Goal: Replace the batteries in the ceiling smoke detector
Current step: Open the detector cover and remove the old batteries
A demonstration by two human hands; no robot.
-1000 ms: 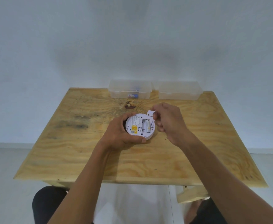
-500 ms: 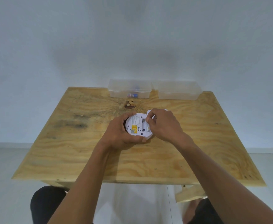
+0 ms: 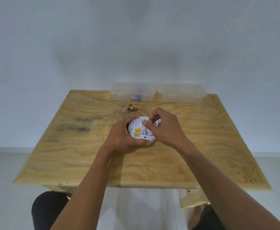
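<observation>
A round white smoke detector (image 3: 138, 132) lies back side up over the middle of the wooden table (image 3: 86, 155), showing a yellow label and printed marks. My left hand (image 3: 121, 138) grips it around its left and near rim. My right hand (image 3: 165, 128) sits on top of its right half with fingers curled, thumb tip pressed on the back. A small white battery cover (image 3: 158, 122) shows between those fingers. The battery compartment is hidden under my right hand.
Two clear plastic boxes stand at the table's far edge against the wall: the left box (image 3: 132, 91) holds a small blue and white battery (image 3: 136, 98), and the right box (image 3: 180, 93) looks empty. A dark knot (image 3: 132, 108) marks the wood.
My right hand, which held the white cover up beside the detector's far right rim, has come down and left onto the detector's back, covering the batteries. My left hand kept its grip.
</observation>
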